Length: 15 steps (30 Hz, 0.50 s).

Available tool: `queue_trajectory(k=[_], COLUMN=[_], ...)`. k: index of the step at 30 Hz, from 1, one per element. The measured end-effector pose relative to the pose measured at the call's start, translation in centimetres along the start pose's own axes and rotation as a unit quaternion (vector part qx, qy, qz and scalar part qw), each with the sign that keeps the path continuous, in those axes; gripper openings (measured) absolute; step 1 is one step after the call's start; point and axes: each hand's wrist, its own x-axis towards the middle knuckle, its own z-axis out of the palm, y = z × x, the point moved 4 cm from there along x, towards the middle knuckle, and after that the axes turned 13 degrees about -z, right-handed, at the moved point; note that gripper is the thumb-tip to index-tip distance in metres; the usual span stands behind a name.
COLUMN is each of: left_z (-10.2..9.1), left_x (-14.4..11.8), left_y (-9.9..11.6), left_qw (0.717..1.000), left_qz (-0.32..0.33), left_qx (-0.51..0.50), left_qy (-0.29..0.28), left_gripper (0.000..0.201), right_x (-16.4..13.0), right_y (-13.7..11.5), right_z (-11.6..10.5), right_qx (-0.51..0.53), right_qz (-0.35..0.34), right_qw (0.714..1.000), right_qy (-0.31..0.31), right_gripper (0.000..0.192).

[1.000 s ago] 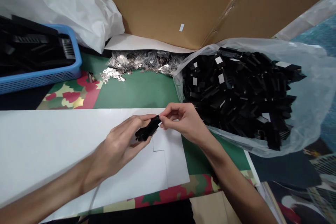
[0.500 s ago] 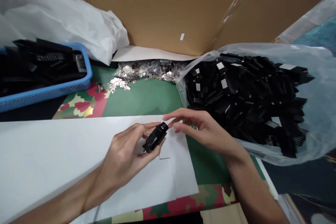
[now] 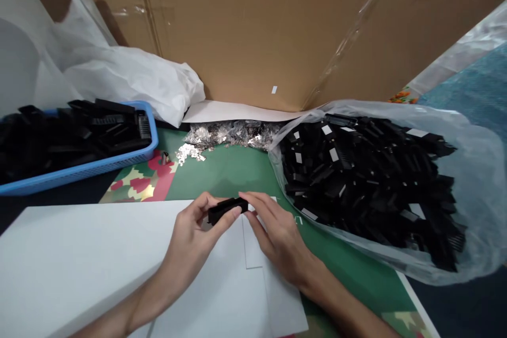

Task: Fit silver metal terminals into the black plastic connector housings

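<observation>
The left hand (image 3: 189, 237) has its grip closed on a small black plastic part (image 3: 227, 209), thumb on the near side and fingers curled over the far edge, so the part lies level just above the white sheets (image 3: 79, 264) on the tabletop. The right hand (image 3: 277, 237) has come back in since half a second ago, when it hovered open and apart from the part; now its fingertips (image 3: 246, 198) rest against the part's right end, fingers stretched and loosely together, pinching nothing that can be made out. The part itself has turned from a tilted, end-up pose to nearly horizontal. Both hands sit higher in the view than before, as the camera has tipped upward and shows more of the cardboard wall (image 3: 253, 26) behind. Just to the right lies the clear plastic bag (image 3: 475, 169) heaped with black parts (image 3: 372, 179), near the right wrist. Beyond the hands, on the green mat (image 3: 222, 174), is a scatter of small shiny metal pieces (image 3: 229, 134). Far left stands the blue basket (image 3: 79, 169) holding more black pieces, with a white plastic bag (image 3: 134, 82) behind it.
</observation>
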Motion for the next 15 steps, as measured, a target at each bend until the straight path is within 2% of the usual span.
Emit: queue_trajectory(k=[3,8,10,13,15], left_z=[-0.1,-0.7,-0.9,-1.2,-1.6], left_x=[0.3,0.6,0.6,0.6,0.6], left_y=[-0.2,-0.6,-0.8,-0.6,-0.3], left_qw=[1.000,0.998,0.996,0.992,0.990], left_qz=[-0.012,-0.039,-0.065,-0.101,-0.125], left_qx=[0.017,0.034,0.043,0.042,0.036], left_qy=[-0.016,-0.025,-0.038,-0.056,-0.059], left_gripper=[0.037,0.043,0.046,0.048,0.047], right_x=[0.0,-0.2,-0.2,0.2,0.6], right_y=[-0.1,-0.2,0.0,0.5,1.0], right_z=[-0.3,-0.5,-0.7,-1.7,-2.9], right_qx=[-0.031,-0.098,-0.104,-0.021,0.095], right_qz=[-0.017,-0.122,-0.142,-0.117,-0.060], right_qw=[0.999,0.984,0.980,0.990,0.994], right_qy=[-0.025,-0.079,-0.093,-0.069,-0.010], right_gripper=[0.038,0.039,0.040,0.038,0.036])
